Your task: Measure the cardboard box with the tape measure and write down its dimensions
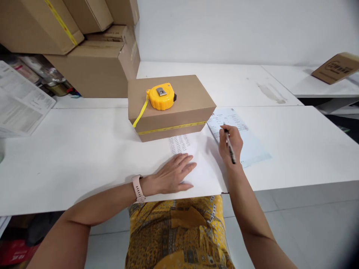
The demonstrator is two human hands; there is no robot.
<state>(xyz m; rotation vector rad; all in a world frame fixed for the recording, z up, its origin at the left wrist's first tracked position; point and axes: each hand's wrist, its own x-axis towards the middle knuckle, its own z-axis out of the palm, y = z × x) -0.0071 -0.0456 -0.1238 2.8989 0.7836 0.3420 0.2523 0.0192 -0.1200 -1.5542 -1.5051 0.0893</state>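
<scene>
My right hand [231,144] is closed around a pen [230,148], its tip over a pale blue printed form [254,151] on the white table. Flat on a white sheet with printed rows [203,170] lies my left hand [176,173], fingers spread and holding nothing. Behind that sheet, and covering its far end, stands a closed brown cardboard box [179,116] with a yellow strip along its front side. On top of the box rests a yellow tape measure [162,96], its yellow wrist strap hanging toward the box's front left edge.
Several large cardboard boxes [92,69] are stacked at the back left. In front of them a printed sheet [21,101] leans at the left edge. A small brown carton [336,68] stands far right. The table's front edge [280,186] runs just before me.
</scene>
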